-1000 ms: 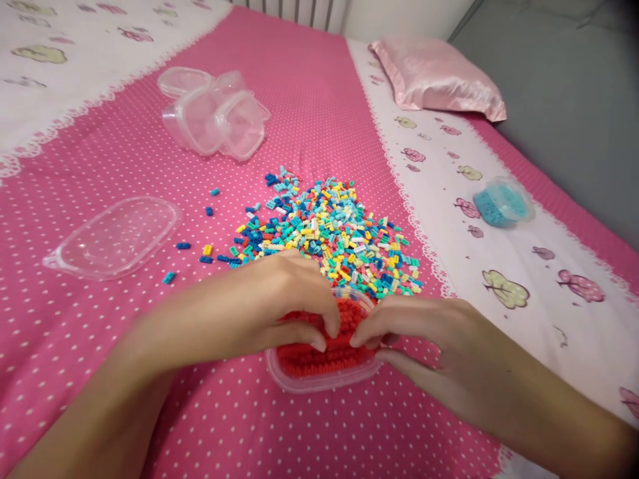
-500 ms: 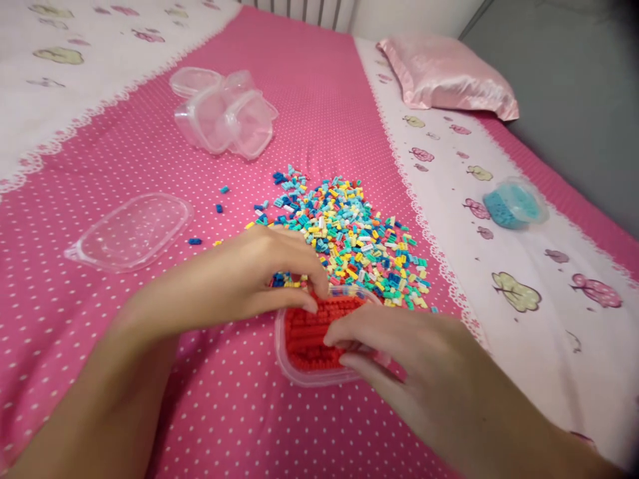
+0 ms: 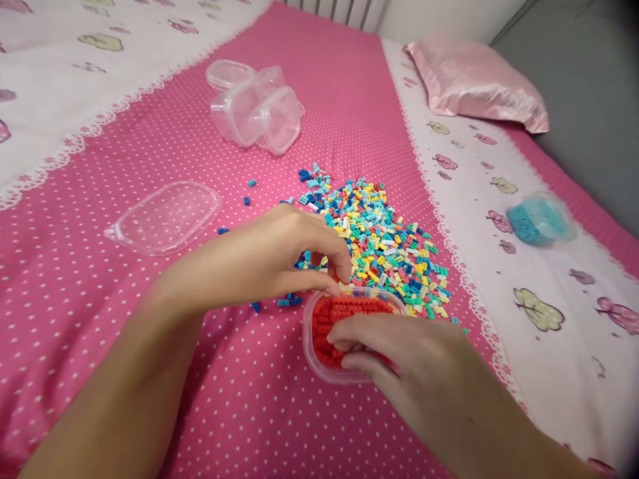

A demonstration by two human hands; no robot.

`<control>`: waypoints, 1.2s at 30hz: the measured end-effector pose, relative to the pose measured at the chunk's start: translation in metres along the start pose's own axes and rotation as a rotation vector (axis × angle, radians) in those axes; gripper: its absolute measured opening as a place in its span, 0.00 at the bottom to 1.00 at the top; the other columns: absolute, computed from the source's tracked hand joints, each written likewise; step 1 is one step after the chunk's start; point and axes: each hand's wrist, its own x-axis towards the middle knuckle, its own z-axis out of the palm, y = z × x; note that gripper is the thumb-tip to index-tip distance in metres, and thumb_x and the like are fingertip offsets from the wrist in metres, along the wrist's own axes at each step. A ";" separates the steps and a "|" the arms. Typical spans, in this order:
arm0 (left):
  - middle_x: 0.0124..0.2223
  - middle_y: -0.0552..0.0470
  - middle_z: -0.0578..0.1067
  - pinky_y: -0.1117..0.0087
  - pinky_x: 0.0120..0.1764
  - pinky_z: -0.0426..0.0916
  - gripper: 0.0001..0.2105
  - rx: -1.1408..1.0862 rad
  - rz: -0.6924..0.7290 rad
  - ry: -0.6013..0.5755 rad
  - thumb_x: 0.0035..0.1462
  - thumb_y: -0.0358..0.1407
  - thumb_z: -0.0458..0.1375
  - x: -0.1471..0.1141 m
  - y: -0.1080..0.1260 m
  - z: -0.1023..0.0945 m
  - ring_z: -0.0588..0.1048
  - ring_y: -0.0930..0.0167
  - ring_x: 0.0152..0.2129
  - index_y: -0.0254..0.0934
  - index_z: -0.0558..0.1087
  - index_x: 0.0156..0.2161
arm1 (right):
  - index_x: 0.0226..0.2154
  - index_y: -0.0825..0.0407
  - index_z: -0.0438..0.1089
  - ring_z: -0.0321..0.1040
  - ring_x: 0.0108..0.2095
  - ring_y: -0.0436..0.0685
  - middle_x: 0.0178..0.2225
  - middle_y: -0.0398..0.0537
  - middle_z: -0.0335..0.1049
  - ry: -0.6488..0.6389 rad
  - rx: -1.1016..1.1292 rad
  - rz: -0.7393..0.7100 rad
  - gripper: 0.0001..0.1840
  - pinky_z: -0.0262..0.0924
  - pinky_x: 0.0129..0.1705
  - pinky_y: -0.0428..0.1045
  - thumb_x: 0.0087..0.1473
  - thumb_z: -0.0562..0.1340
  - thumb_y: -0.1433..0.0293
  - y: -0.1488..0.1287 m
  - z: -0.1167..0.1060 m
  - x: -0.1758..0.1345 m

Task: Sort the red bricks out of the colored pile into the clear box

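A clear plastic container (image 3: 310,346) sits on the bed, packed with small red building bricks (image 3: 349,307) set in rows. My right hand (image 3: 404,352) reaches into it from the right, thumb and fingers drawn together against the red bricks; whatever is between them is hidden. At the back rim is my left hand (image 3: 294,256), its fingers curled down and the thumb close to the fingertips. Anything it pinches is too small to make out. Just behind the container spreads a loose pile of multicoloured building bricks (image 3: 384,233), partly covered by my left hand.
Left of the pile lies a clear lid (image 3: 167,219). Several empty clear containers (image 3: 254,110) are heaped farther back. A container of blue bricks (image 3: 539,218) stands at the right, below a pink pillow (image 3: 479,83). Stray blue bricks (image 3: 289,301) dot the pink sheet.
The view has shifted, so everything appears farther right. My left hand has drawn back from over the red bricks to the container's rim. My right hand stays in the container.
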 end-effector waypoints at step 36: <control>0.36 0.57 0.81 0.77 0.38 0.65 0.03 -0.064 -0.009 -0.059 0.61 0.29 0.63 0.001 -0.001 0.006 0.77 0.75 0.33 0.38 0.79 0.38 | 0.39 0.42 0.77 0.74 0.34 0.53 0.35 0.40 0.79 0.161 0.070 0.130 0.13 0.67 0.38 0.48 0.57 0.63 0.76 0.021 -0.040 -0.017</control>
